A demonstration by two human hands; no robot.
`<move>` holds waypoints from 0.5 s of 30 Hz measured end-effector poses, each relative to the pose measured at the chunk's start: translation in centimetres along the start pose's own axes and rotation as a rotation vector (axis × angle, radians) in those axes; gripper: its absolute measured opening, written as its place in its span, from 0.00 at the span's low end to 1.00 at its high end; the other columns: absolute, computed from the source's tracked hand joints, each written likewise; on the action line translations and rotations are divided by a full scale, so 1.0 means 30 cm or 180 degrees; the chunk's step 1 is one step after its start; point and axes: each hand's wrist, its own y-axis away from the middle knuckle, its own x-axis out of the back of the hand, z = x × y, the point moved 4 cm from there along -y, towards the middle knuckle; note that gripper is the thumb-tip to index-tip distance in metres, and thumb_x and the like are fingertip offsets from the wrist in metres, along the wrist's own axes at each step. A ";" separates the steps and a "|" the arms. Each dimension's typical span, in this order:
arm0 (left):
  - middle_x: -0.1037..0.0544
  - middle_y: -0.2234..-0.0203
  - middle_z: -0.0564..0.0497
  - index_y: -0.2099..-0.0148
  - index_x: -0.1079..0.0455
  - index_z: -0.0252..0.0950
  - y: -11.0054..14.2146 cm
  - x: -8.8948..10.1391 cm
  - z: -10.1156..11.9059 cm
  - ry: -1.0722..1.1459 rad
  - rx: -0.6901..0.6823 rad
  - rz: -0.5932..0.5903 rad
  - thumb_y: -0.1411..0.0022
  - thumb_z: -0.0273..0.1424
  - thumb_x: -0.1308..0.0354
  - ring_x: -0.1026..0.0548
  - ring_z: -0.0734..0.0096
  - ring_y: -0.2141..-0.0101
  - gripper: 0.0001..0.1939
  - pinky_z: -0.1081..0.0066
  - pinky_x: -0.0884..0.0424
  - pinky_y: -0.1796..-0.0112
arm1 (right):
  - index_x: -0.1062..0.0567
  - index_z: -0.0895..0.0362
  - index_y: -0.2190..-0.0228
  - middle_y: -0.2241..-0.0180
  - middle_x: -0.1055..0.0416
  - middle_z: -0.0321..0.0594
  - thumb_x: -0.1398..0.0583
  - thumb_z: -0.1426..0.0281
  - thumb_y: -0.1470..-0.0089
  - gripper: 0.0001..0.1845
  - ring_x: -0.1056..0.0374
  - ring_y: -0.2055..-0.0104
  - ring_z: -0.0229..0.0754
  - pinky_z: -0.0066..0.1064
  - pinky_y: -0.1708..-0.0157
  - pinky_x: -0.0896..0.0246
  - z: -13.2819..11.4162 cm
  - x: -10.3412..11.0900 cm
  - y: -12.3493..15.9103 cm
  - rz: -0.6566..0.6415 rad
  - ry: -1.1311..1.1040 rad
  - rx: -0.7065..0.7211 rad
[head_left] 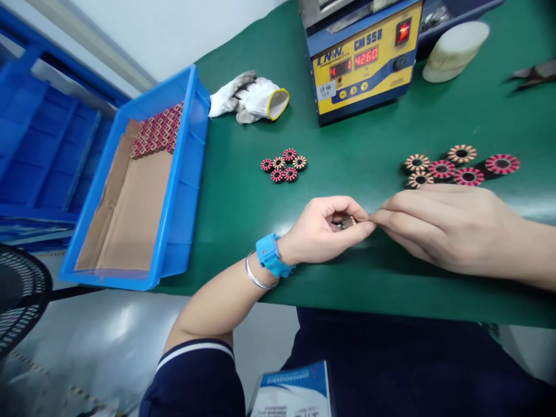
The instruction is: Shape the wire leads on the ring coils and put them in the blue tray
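Note:
Over the front of the green table, my left hand curls around a small copper-wound coil, most of it hidden by the fingers. Thumb and fingertips of my right hand pinch the thin wire end that comes out of this coil. The two hands' fingertips almost meet. Just beyond my right hand lies a group of several ring-shaped coils with pink or cream tops. A second group of similar coils stands further left, past my left hand.
A blue bin lined with cardboard holds rows of pink coils at left. White gloves lie beside it. Behind stand a yellow-fronted CM 558 machine and a whitish round block. Pliers-like jaws show at right.

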 end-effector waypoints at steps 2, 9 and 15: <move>0.26 0.73 0.51 0.62 0.28 0.32 0.002 0.001 0.001 -0.0015 0.0032 -0.0032 0.41 0.37 0.31 0.28 0.77 0.73 0.14 0.75 0.28 0.71 | 0.24 0.57 0.69 0.73 0.30 0.41 0.45 0.77 0.33 0.14 0.40 0.74 0.42 0.37 0.75 0.38 0.002 -0.001 -0.001 -0.0031 0.0029 -0.0016; 0.25 0.73 0.51 0.63 0.27 0.32 0.006 0.006 0.011 -0.0271 -0.0094 -0.0013 0.37 0.33 0.36 0.27 0.76 0.72 0.08 0.75 0.27 0.70 | 0.24 0.57 0.71 0.73 0.31 0.40 0.47 0.75 0.31 0.17 0.40 0.74 0.41 0.35 0.74 0.41 0.001 -0.008 0.001 -0.0115 -0.0007 -0.0042; 0.24 0.71 0.49 0.65 0.28 0.32 0.010 0.007 0.020 -0.0383 -0.0188 0.0033 0.36 0.31 0.38 0.26 0.76 0.71 0.07 0.76 0.27 0.71 | 0.26 0.57 0.69 0.72 0.29 0.40 0.46 0.74 0.31 0.15 0.38 0.75 0.39 0.35 0.75 0.40 0.011 -0.007 0.009 -0.0206 -0.0068 -0.0066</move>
